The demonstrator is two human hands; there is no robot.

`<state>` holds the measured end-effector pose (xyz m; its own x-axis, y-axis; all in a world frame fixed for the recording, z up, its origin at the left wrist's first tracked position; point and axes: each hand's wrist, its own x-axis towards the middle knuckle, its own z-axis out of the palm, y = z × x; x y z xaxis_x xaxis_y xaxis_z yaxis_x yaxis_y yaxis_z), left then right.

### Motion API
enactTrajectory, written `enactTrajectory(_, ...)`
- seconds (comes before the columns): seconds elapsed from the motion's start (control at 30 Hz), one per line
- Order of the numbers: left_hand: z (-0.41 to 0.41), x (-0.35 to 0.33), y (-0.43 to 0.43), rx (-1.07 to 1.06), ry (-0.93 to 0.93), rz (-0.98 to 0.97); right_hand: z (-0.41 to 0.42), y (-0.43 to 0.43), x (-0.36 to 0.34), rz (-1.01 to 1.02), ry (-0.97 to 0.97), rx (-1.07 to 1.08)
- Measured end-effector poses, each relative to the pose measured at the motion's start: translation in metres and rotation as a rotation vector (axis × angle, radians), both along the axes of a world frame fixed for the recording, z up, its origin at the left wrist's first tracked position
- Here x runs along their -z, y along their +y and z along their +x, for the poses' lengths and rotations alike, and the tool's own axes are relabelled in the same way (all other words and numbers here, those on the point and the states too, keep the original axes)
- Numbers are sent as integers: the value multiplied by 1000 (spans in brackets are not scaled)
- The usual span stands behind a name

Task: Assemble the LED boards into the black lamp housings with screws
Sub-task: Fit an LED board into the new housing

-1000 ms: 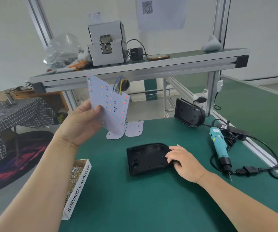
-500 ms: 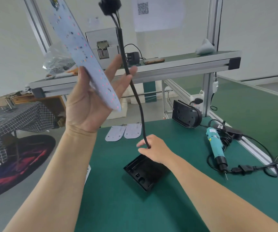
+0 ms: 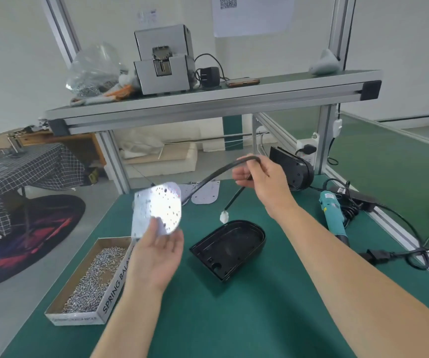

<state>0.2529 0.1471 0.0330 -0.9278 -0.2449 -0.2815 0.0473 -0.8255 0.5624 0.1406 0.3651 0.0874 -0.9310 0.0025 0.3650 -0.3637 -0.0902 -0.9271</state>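
L hand [image 3: 156,257] holds flat LED board [image 3: 157,206], R hand [image 3: 259,175] black cable [image 3: 214,174]

A lamp housing [image 3: 228,248] lies at frame centre on the table [image 3: 234,319], with the connector [image 3: 224,217] of a cable [image 3: 213,177] hanging just above its far end. The right grip [image 3: 257,177] holds the cable's bend above and behind the housing. The left grip [image 3: 156,254] holds an LED board [image 3: 156,210] to the housing's left. A box of screws [image 3: 89,280] sits at lower left and a screwdriver [image 3: 332,215] lies at right. A second housing [image 3: 293,171] stands on edge behind the right grip, and spare boards [image 3: 205,193] lie flat at centre rear. A shelf [image 3: 208,109] spans the upper frame, carrying a machine [image 3: 164,60].
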Motion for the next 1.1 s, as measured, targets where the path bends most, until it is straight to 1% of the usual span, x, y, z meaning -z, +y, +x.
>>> enactTrajectory(0.07, 11, 18, 7, 49, -84, -12, 4, -6, -8, -13, 10, -3)
enactTrajectory(0.13, 20, 28, 13, 82, -151, -15, 6, -13, -7, 21, -3, -20)
enactTrajectory(0.23, 30, 40, 18, 138, -182, 34, 10, -20, 3, 92, -47, -34)
enactTrajectory(0.4, 33, 49, 21, 232, -78, 141, 19, -28, 25, 172, -137, -67)
enactTrajectory(0.53, 31, 50, 21, 266, 10, 193, 26, -28, 30, 173, -106, -131)
enactTrajectory(0.67, 24, 47, 17, 292, 43, 157, 31, -28, 22, 119, 2, -248)
enactTrajectory(0.87, 14, 45, 13, 298, 50, 123, 32, -23, 17, 13, 40, -330)
enactTrajectory(1.1, 3, 43, 9, 304, 69, 72, 30, 4, 20, 155, 50, -373)
